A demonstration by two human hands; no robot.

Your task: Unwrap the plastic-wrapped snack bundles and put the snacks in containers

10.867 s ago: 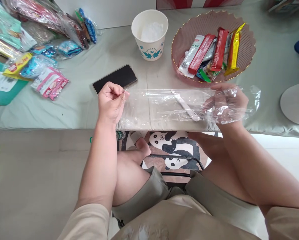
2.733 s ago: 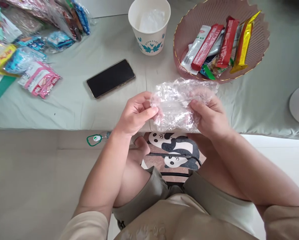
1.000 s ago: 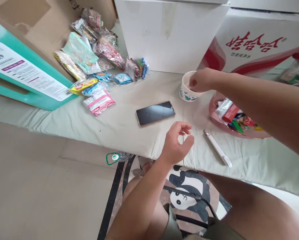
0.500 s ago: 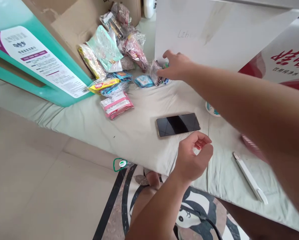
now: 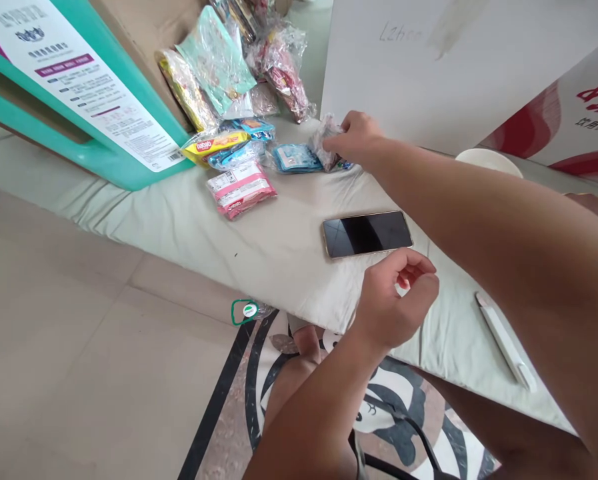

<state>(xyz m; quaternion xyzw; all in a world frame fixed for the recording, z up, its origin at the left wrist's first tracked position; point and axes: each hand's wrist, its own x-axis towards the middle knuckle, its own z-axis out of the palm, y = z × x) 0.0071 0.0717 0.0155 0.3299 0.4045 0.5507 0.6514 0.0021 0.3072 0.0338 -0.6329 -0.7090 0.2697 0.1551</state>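
Reaching to the back of the cloth, my right hand [image 5: 357, 139] is closed on a crinkled clear plastic packet [image 5: 325, 138] whose contents are partly hidden. Small dark and coloured bits show under the fingers. A blue packet [image 5: 297, 159] lies just left of it. Close to the front edge, my left hand [image 5: 401, 293] is curled with thumb and fingers drawn together and nothing visible in it. Just behind that hand a phone [image 5: 367, 235] lies flat, its screen dark. Farther left are a pink-and-white packet [image 5: 241, 191] and a yellow packet [image 5: 216, 147].
A large turquoise jug [image 5: 129, 177] stands at the left before a cardboard box [image 5: 143, 47]. Several wrapped snacks [image 5: 219, 63] are heaped beside it. A white box [image 5: 399, 80] stands behind my right hand. A white utility knife [image 5: 506, 340] lies at right; a pale round lid [image 5: 489, 162] sits behind my forearm.
My right hand has closed its spread fingers around the clear plastic packet. My left hand keeps its curled shape. The whole view has shifted slightly.
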